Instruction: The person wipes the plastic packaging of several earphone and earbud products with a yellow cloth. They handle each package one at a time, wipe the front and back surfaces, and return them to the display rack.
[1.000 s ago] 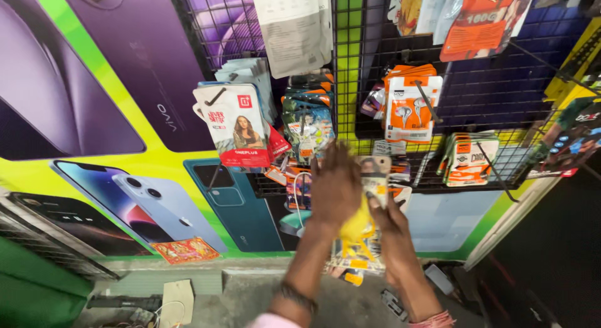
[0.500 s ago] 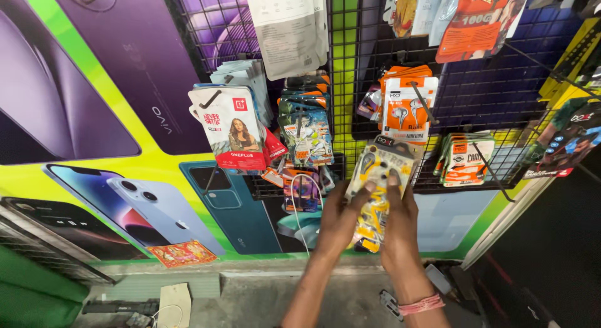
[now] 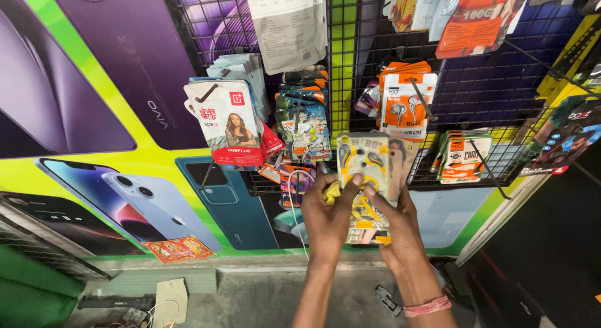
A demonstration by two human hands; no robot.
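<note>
Both my hands are raised in front of a black wire display grid (image 3: 501, 90). My right hand (image 3: 400, 231) grips a stack of clear packets of yellow earphones (image 3: 363, 168) from below. My left hand (image 3: 328, 212) holds a bunched yellow cloth (image 3: 332, 191) against the left edge of the front packet, its thumb on the packet face. A pink band circles my right wrist (image 3: 427, 306).
Hooks on the grid carry white-and-red packets (image 3: 226, 121), blue earphone packets (image 3: 305, 121), orange-and-white packets (image 3: 407, 102) and a small stack (image 3: 462, 156). A big phone poster (image 3: 94, 146) covers the wall left. A concrete ledge (image 3: 250, 290) with cables lies below.
Both hands have lifted the earphone packets higher toward the grid. My left hand has come down from the hanging packets and now presses the yellow cloth on the packet.
</note>
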